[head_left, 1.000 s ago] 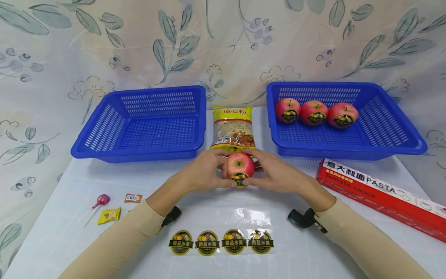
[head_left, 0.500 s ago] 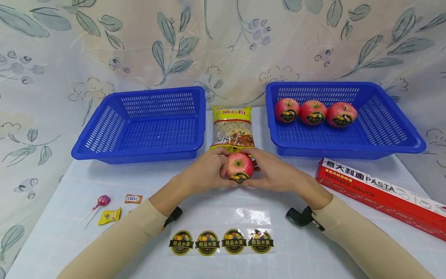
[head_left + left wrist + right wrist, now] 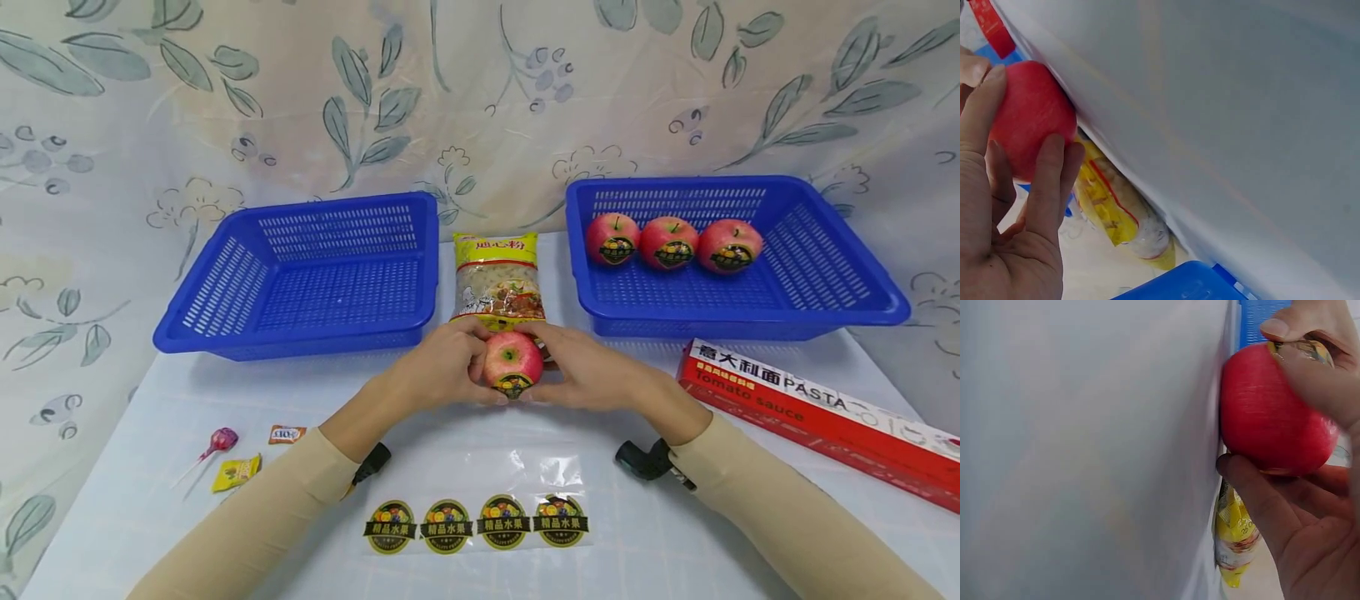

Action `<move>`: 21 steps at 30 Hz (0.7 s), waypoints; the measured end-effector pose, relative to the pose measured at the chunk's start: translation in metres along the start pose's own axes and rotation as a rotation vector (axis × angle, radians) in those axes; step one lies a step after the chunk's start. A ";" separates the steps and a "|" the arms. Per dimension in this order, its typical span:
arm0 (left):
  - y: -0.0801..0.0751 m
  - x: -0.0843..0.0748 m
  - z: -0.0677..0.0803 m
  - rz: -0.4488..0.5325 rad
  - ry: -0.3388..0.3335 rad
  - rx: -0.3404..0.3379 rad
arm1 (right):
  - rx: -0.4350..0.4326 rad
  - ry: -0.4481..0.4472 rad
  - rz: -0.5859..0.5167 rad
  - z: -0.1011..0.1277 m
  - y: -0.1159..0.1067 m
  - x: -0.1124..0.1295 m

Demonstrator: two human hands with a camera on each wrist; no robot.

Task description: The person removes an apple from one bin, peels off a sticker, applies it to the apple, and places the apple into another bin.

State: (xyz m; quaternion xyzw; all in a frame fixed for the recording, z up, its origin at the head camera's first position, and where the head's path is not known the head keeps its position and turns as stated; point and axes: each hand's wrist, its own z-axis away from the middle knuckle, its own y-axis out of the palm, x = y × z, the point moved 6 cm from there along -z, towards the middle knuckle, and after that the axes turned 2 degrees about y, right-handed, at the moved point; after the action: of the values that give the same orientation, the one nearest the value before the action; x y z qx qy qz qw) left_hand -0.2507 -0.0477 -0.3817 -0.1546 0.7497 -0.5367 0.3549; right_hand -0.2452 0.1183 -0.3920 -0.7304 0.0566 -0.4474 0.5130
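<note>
A red apple with a round fruit sticker on its front stands on the white table, just before the pasta bag. My left hand grips its left side and my right hand grips its right side. The left wrist view has the apple under my curled left fingers. In the right wrist view the apple sits between my thumb and fingers. A clear sheet with several matching stickers lies near the front edge.
An empty blue basket stands at the back left. A second blue basket at the back right holds three stickered apples. A red pasta box lies at the right. A lollipop and two sweets lie at the left.
Both hands keep their hold on the apple, which barely shifts. The head view has tilted slightly, so everything sits a little lower and further left.
</note>
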 end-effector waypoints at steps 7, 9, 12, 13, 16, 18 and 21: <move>-0.002 0.002 0.004 0.092 -0.008 0.034 | -0.004 -0.007 -0.035 0.004 -0.001 0.000; -0.003 0.003 0.007 0.149 -0.029 0.059 | -0.008 0.009 -0.042 0.010 -0.004 0.002; -0.005 0.004 0.009 0.230 -0.055 0.082 | -0.022 0.026 -0.049 0.024 -0.015 0.008; -0.006 0.004 0.008 0.253 -0.064 0.083 | -0.027 0.035 -0.048 0.030 -0.020 0.010; -0.006 0.004 0.003 0.289 -0.090 0.072 | -0.031 0.053 -0.057 0.046 -0.037 0.015; -0.005 0.004 -0.003 0.291 -0.103 0.061 | -0.027 0.071 -0.070 0.055 -0.049 0.018; -0.002 0.002 -0.014 0.326 -0.118 0.056 | -0.025 0.094 -0.083 0.068 -0.067 0.021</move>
State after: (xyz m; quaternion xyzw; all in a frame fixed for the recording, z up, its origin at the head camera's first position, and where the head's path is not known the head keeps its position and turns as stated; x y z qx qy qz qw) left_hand -0.2626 -0.0399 -0.3782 -0.0522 0.7275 -0.4826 0.4848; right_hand -0.2099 0.1859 -0.3305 -0.7167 0.0557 -0.5014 0.4816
